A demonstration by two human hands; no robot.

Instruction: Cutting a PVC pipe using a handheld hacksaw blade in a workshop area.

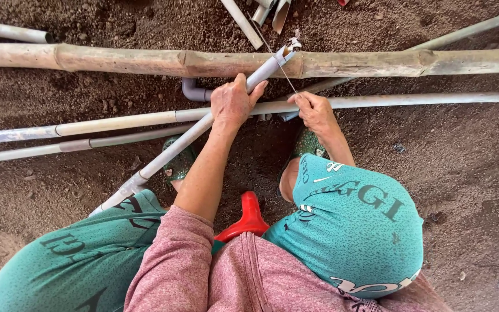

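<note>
**A:** So we were squatting over the dirt floor [463, 173], and our left hand [232, 104] was clenched round the grey plastic pipe [174, 144], near its upper end, which leaned on the bamboo pole [116, 58]. Lower end ran down by our left knee.

**B:** Yep, and our right hand [316, 110] was pinching a thin wire [284, 75] that ran up to the pipe's tip. Fingers closed tight on it.

**A:** We reckoned the pipe was light and stiff but a bit slick, so gripping close to the tied end made sense. The wire looked thin and springy, easy to lose, best held close to the knot.

**B:** Other long pipes [405, 99] lay crosswise just under our hands.
</note>
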